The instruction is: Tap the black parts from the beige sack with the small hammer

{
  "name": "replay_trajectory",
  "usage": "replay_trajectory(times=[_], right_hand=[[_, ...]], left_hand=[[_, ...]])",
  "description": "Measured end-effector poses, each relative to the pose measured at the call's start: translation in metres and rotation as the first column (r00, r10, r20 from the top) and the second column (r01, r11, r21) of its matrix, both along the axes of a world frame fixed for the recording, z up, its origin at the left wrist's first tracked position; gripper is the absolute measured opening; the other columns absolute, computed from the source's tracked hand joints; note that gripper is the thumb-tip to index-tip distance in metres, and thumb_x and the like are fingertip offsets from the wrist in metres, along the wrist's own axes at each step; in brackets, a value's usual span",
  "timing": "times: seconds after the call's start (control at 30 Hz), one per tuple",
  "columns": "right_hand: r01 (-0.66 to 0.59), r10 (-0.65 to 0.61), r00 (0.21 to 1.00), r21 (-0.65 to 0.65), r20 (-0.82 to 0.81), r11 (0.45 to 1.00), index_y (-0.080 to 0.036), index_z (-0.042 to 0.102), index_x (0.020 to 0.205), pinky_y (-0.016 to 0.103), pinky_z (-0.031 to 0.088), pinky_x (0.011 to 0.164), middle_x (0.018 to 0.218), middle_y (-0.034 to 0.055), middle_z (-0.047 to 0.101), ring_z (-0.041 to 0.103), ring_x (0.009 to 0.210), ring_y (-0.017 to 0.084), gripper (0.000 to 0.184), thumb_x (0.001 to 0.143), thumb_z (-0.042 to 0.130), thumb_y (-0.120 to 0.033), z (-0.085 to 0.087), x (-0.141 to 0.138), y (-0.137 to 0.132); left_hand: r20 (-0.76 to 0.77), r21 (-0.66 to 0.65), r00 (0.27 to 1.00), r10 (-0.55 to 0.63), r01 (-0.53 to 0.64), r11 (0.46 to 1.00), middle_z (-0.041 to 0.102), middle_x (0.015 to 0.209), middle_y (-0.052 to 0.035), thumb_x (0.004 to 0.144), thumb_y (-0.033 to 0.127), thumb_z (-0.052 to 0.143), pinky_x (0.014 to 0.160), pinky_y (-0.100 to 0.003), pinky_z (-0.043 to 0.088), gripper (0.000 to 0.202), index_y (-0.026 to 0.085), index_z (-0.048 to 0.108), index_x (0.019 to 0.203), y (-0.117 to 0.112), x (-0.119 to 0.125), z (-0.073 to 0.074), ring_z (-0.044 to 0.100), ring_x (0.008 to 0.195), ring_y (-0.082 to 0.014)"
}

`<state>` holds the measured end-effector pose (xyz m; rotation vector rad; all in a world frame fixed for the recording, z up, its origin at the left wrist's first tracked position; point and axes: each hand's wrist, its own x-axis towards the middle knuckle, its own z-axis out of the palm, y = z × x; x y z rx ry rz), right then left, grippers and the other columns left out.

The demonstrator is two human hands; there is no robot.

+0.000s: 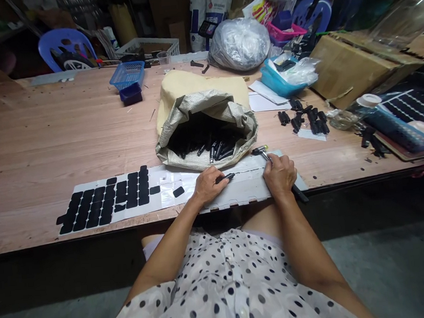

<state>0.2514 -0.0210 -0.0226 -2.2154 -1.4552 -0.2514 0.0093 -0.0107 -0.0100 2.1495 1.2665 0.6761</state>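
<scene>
Black, small and stick-like, one part (228,177) is being pinched in the left hand (208,184), fingers closed on it, right over a pale board (244,190) at the near edge of the table (67,136); whether the board is actually touched by it can't be made out. A hammer (265,155) is gripped in the right hand (280,174), fist wrapped round it, with the head poking out near the sack's lip and the dark handle end sticking out below the palm. Just behind the board, an open woven sack (200,84) is laid on its side, mouth facing the person, with a pile of black parts (218,149) seen inside. Off to the left, a white sheet covered in black pads (100,204) is laid out, and one loose pad (178,192) is left closer to the left hand. More black pieces (317,121) are heaped right of the sack, by a cardboard box (355,64). Further back, a blue basket (127,75), a stuffed plastic bag (239,44) and a turquoise basin (277,84) are parked.
</scene>
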Motion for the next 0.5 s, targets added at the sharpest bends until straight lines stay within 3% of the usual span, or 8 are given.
replay_trajectory(times=[0.23, 0.33, 0.43, 0.5], right_hand=[[-0.031, 0.031, 0.999, 0.019, -0.029, 0.999, -0.019, 0.073, 0.112, 0.035, 0.028, 0.068, 0.096, 0.0139, 0.059, 0.046, 0.090, 0.027, 0.031, 0.091, 0.050, -0.021, -0.002, 0.001, 0.000], [-0.025, 0.025, 0.999, 0.017, -0.023, 1.000, -0.020, 0.073, 0.112, 0.035, 0.029, 0.069, 0.096, 0.0139, 0.058, 0.047, 0.090, 0.027, 0.031, 0.091, 0.049, -0.021, -0.002, 0.000, 0.000], [-0.015, 0.014, 1.000, 0.026, 0.013, 1.000, -0.020, 0.073, 0.111, 0.034, 0.030, 0.068, 0.095, 0.0131, 0.058, 0.047, 0.091, 0.027, 0.032, 0.091, 0.049, -0.021, -0.003, -0.001, 0.000], [-0.007, 0.006, 1.000, 0.020, 0.030, 1.000, -0.021, 0.073, 0.111, 0.034, 0.029, 0.068, 0.096, 0.0128, 0.059, 0.047, 0.091, 0.027, 0.031, 0.091, 0.049, -0.021, -0.003, -0.001, 0.000]], left_hand=[[0.004, -0.049, 0.996, -0.084, 0.084, 0.995, 0.064, 0.087, -0.0018, 0.089, 0.038, 0.065, 0.084, -0.035, 0.050, 0.017, 0.024, 0.075, 0.085, 0.004, -0.008, 0.005, 0.059, 0.089, -0.0203], [0.022, -0.080, 0.989, -0.146, 0.148, 0.986, 0.065, 0.095, -0.0031, 0.089, 0.037, 0.067, 0.090, -0.037, 0.051, 0.016, 0.024, 0.076, 0.085, -0.001, -0.017, 0.013, 0.059, 0.094, -0.0206], [0.012, -0.103, 0.970, -0.243, 0.243, 0.965, 0.066, 0.117, -0.0067, 0.090, 0.038, 0.068, 0.104, -0.045, 0.048, 0.016, 0.026, 0.078, 0.088, -0.020, -0.030, 0.020, 0.057, 0.114, -0.0251], [-0.024, -0.128, 0.941, -0.336, 0.331, 0.935, 0.057, 0.140, -0.0071, 0.087, 0.040, 0.073, 0.113, -0.055, 0.040, 0.014, 0.029, 0.080, 0.089, -0.038, -0.038, 0.022, 0.048, 0.134, -0.0319]])
